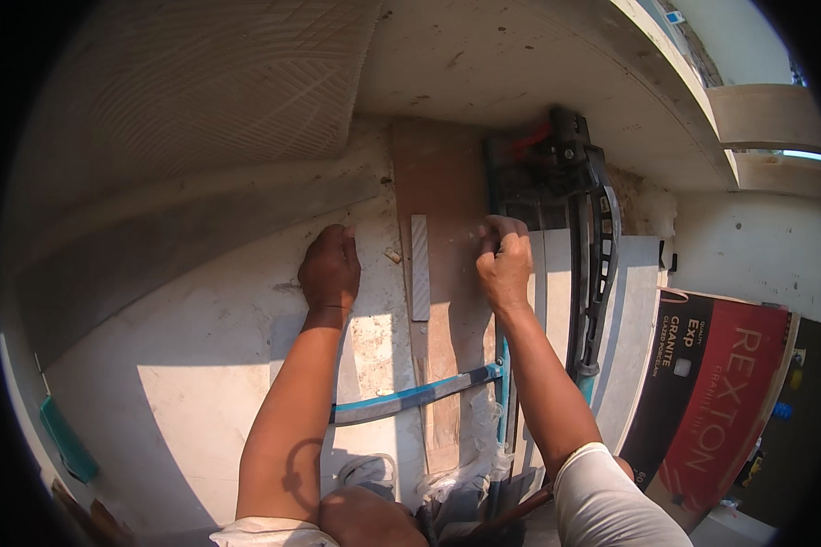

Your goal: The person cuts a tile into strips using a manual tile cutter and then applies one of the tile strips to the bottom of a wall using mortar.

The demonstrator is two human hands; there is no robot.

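My left hand point(330, 268) hovers over the pale floor, fingers curled inward and the thumb on top; whatever may be inside it is hidden. To the right, my right hand point(505, 259) is closed in a pinch beside the tile cutter point(602, 246), and I cannot make out anything between its fingers. A narrow, ridged grey tile strip point(420, 269) lies between the two hands on a brown board point(440, 187), touched by neither. The cutter has a black slotted rail, a black head with a red part, and blue frame bars.
A blue-and-grey bar point(415, 396) crosses below the hands. Pale tile pieces point(643, 273) lie beneath the cutter. A red and black carton point(716, 392) stands at right. Large ridged-back tile point(219, 82) leans at upper left; a teal object point(67, 440) sits at far left.
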